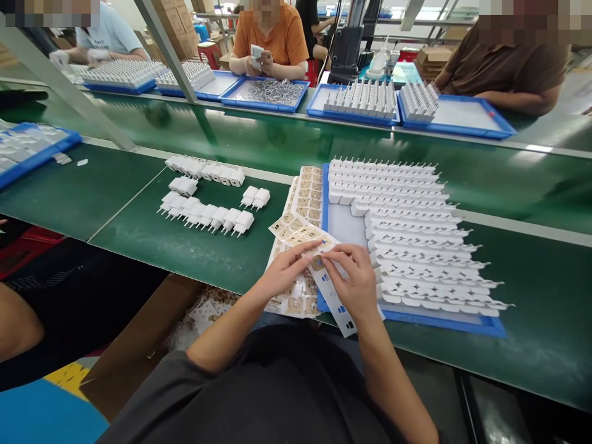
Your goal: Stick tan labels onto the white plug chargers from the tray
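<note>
A strip of tan stickers on white backing (337, 303) slants between my hands over the edge of a blue tray. My left hand (287, 269) grips the strip from the left, thumb and fingers near its upper part. From the right, my right hand (355, 279) pinches at a tan sticker on the strip, thumb and forefinger together. Whether the sticker has come loose is hard to see. Under and behind my hands lie stacked sticker sheets (309, 191). Rows of white plug adapters (411, 246), pins pointing right or up, fill much of the blue tray (439, 322).
Loose white adapters (203, 213) stand in groups left of the sheets. Beyond runs a green conveyor (277, 132). Across it, people sit behind blue trays, one with metal parts (277, 91). A slanted metal post (83, 86) rises at left. A cardboard box (124, 345) holds scraps below.
</note>
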`<state>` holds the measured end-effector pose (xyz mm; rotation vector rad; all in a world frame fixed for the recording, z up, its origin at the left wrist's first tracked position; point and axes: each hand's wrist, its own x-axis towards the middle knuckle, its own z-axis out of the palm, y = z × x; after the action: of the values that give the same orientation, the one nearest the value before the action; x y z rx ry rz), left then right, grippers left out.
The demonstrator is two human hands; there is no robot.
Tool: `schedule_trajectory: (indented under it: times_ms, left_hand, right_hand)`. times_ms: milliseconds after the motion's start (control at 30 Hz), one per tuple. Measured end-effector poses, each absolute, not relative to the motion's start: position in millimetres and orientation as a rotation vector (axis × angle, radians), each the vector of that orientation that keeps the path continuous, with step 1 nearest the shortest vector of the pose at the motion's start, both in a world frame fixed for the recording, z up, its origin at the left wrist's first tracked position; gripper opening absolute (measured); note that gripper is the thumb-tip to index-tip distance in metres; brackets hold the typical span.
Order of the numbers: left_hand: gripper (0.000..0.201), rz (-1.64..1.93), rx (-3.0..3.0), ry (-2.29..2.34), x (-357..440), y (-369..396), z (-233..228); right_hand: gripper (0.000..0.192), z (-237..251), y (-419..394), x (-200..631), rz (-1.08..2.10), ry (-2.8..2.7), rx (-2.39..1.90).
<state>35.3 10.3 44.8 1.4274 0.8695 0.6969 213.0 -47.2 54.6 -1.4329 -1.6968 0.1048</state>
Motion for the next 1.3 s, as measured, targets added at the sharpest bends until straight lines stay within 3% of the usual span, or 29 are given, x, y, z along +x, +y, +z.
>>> schedule_trajectory:
  times_ms: [133,333,600,700,800,1133,1300]
  left_hand:
    - [0.057,0.655,1.342,0.901,36.1,22.5,41.2]
    - [0.059,0.318,1.786,1.019,26.8,23.5,68.3]
    - [0.042,0.622,2.455,1.038,108.4,88.6,89.6]
    - [0.049,0.568,2.676,1.022,156.8,115.0,82.4]
    - [0.04,0.502,2.755,1.032,186.2,126.2,75.0]
    - [0.029,0.551,2.529,0.909,162.5,108.6,77.1]
    - [0.058,0.768,1.735,0.673,95.8,61.0,76.8]
  right_hand:
    - [0.011,56.6,-53.4,220.8,0.314,-1.613,-1.318]
    - [0.007,54.3,-65.1,238.1,0.554,-1.497,-1.292]
    - [0.012,56.8,-76.2,241.1,0.494,-1.589,-1.288]
    - [0.012,63.2,-78.9,242.5,0.418,-1.616,-1.287]
    - [0.013,63.5,-80.6,246.7,0.346,-1.626,-1.29]
    - [0.013,56.9,-69.5,249.1,0.309,-1.607,-1.265]
    - [0.01,69.5,-72.0,237.5,0.477,-1.564,-1.163]
